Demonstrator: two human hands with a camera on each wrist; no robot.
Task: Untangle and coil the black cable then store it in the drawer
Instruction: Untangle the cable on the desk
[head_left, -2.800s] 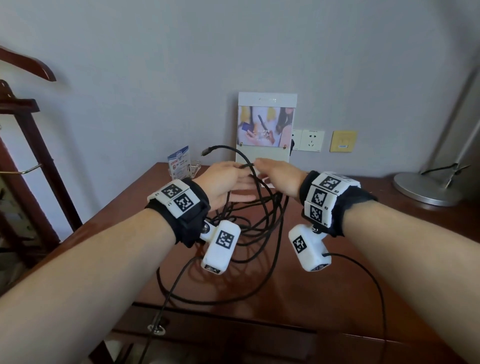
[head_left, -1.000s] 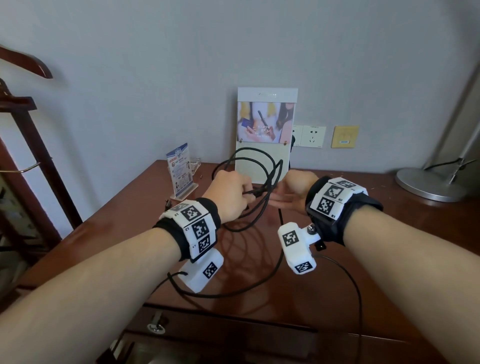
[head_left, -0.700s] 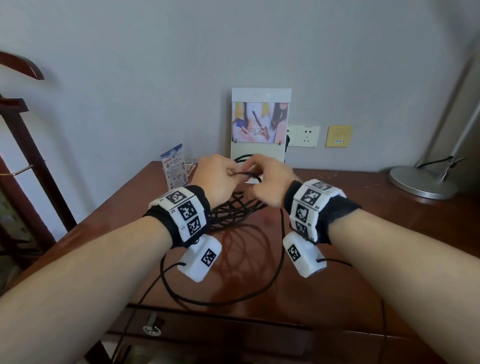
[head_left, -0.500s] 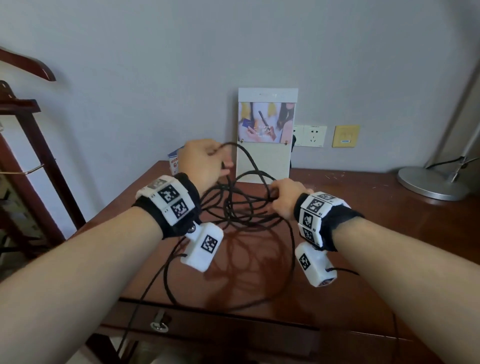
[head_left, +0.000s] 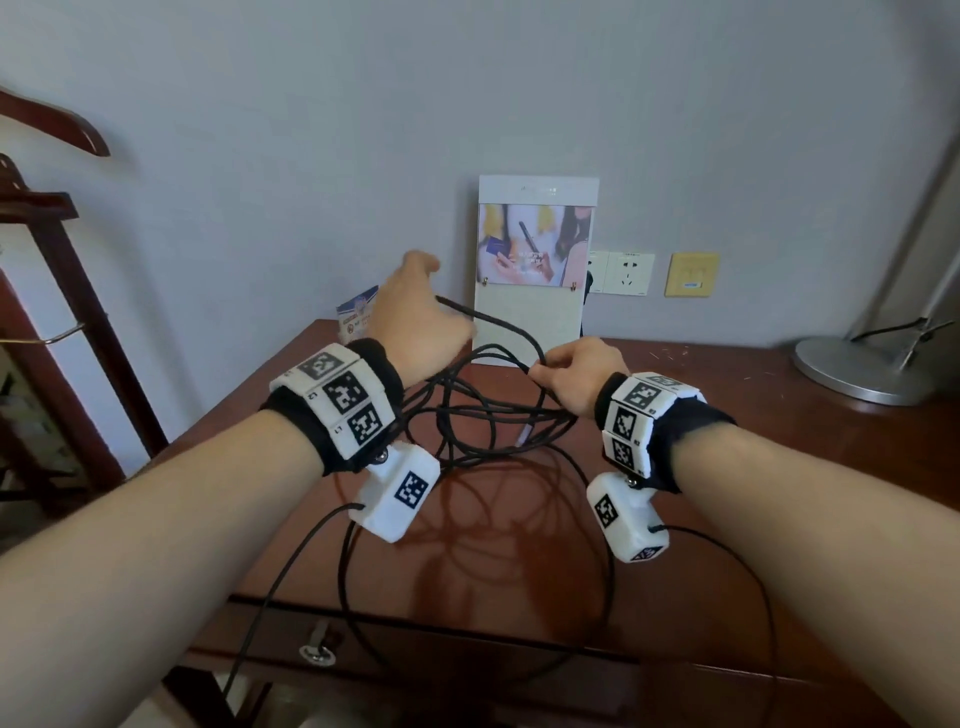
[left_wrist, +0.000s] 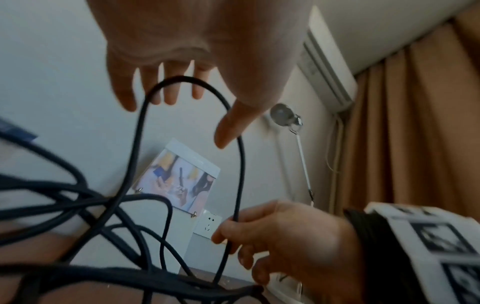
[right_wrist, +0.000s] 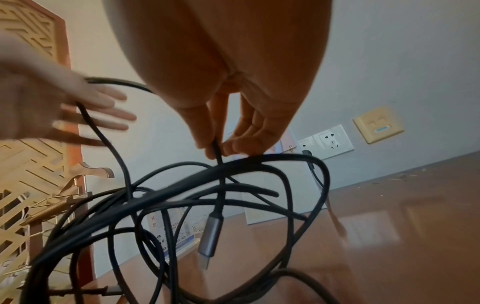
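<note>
The black cable (head_left: 488, 415) is bunched in a tangle at mid-frame in the head view, between the two hands above the desk (head_left: 727, 467). One strand, just above the plug (right_wrist: 209, 234), is pinched by the right hand (head_left: 574, 376). From there a loop arches up-left to the left hand (head_left: 415, 332), whose fingers (left_wrist: 171, 86) are spread straight with nothing gripped; that loop is judged nearest them.

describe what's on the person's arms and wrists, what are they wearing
Both forearms are bare, no sleeves. Each wrist has a black fabric band carrying white blocks printed with black square markers. A white camera box hangs under the left wrist, another under the right; a thin black lead trails from each.
</note>
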